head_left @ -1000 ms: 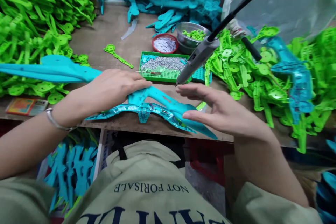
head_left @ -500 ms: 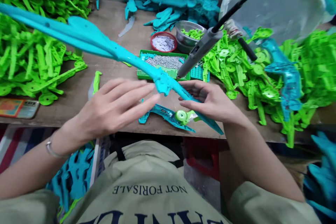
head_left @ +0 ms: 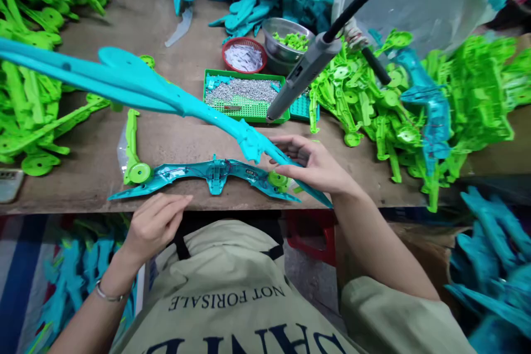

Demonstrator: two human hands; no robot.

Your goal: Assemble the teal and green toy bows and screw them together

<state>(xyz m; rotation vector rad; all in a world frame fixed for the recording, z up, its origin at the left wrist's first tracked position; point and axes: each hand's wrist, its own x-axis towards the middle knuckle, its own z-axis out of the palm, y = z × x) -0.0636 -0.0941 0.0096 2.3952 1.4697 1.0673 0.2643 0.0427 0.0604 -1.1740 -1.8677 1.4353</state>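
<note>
Near the front edge of the desk (head_left: 166,144), my right hand (head_left: 317,166) has one end of the shell (head_left: 182,103) between thumb and fingers. I judge it light, stiff, slick; mid-length should balance better. Left hand (head_left: 155,220) curled beside the frame (head_left: 186,171): holding what, I can't tell.

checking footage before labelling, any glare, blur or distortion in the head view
Head view: small glints on the glossy turquoise curved plastic shell; head view: the long matte turquoise plastic piece in the right hand shows little glare; head view: turquoise plastic parts at lower right look soft; head view: frame edges seem stretched.
</note>
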